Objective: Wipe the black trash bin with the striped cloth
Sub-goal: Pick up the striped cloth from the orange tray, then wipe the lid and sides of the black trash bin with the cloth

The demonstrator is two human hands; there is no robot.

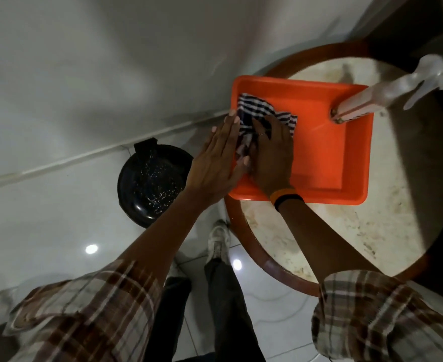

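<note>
The striped cloth (251,112), dark blue and white, lies bunched in the left part of an orange tray (327,158). My right hand (271,155) presses down on the cloth, its fingers curled into the fabric. My left hand (216,158) lies flat with straight fingers along the tray's left edge, touching the cloth's side. The black trash bin (149,178) stands on the floor to the left of the table, its round lid closed and speckled with droplets. Neither hand touches the bin.
The tray rests on a round table (345,231) with a pale stained top and a brown rim. A white spray bottle (387,92) stands in the tray's far right corner. White tiled floor and a white wall lie to the left. My shoe (219,241) is by the table's edge.
</note>
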